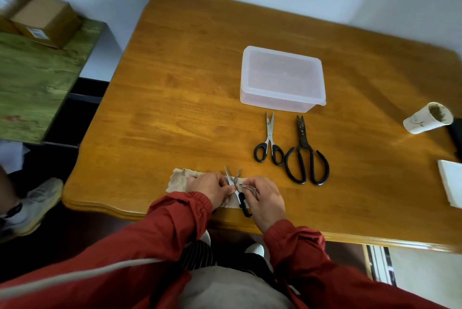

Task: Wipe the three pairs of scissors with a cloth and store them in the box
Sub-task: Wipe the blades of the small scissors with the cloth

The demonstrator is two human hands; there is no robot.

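Across my feed spreads a glossy, honey-coloured wooden table [175, 78] with a scalloped near edge, pushed into a corner of pale walls. At that near edge lies a frayed beige cloth [178, 180], and over it both hands work a slim pair of scissors [228, 176], its blades spread in a V. The left hand [212, 188] pinches it near the pivot with curled fingers. The right hand [266, 198] curls over the handle end, one black loop poking out below it. Further back, well apart from the hands, a steel pair [268, 142] with black plastic loops lies just beside a bigger, dark iron pair [306, 156]. Both point toward the box [282, 78], which is translucent plastic with rounded corners and its lid on. At the right sits a white paper cup [427, 118]. At the left, a cardboard carton [45, 21] rests on a mottled green surface [37, 78].
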